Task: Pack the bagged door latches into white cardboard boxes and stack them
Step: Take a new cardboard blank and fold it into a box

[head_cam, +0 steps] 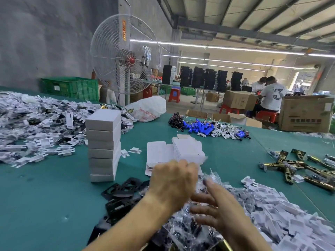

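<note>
Your left hand [174,182] is curled with its back to you at the near end of the flat white box blanks [163,154] in the middle of the desk [45,196]; I cannot tell whether its hidden fingers grip anything. Your right hand [217,209] lies with fingers spread and straight on the heap of bagged door latches [192,232] by the near edge, holding nothing. The stack of closed white boxes [104,142] stands upright just left of the blanks, and bare brass latches [287,173] lie toward the right edge.
</note>
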The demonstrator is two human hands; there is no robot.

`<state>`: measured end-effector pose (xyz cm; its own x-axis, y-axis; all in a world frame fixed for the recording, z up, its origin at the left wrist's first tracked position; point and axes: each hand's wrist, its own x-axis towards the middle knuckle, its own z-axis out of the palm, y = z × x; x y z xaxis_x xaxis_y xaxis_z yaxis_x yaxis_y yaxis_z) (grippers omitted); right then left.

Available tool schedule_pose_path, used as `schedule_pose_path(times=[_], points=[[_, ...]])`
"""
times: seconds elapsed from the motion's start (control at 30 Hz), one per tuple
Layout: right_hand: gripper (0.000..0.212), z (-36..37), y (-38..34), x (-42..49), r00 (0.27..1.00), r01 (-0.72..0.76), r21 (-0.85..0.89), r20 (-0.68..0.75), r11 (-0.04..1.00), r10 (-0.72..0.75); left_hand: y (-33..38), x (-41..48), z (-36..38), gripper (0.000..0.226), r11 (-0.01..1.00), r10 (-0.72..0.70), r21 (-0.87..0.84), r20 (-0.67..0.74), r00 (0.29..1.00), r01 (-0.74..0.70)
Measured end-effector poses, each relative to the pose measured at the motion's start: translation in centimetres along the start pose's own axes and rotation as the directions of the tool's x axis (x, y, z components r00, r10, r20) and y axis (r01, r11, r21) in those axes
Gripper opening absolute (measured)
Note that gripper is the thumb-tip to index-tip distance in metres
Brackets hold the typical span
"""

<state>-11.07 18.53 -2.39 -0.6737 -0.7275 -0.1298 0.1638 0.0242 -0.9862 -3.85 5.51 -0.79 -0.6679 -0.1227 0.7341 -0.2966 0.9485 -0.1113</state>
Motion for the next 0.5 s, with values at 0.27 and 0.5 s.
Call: schedule_pose_path(times=[0.27,0.5], points=[[0.019,-0.9,-0.3,-0.9,0.984,0.143,0.209,-0.137,0.968,-0.116,3.1,-1.0,-3.3,0.052,0.844,-0.202,-0.386,0.416,0.887,0.373],[0.035,-0.7,-0.6,-0.7,0.930,0.365,-0.167,0.026,0.916,-0.366,0.4,-1.0,-2.3,0.109,-0.256,-0.510,-0.680,0.698,0.502,0.687]])
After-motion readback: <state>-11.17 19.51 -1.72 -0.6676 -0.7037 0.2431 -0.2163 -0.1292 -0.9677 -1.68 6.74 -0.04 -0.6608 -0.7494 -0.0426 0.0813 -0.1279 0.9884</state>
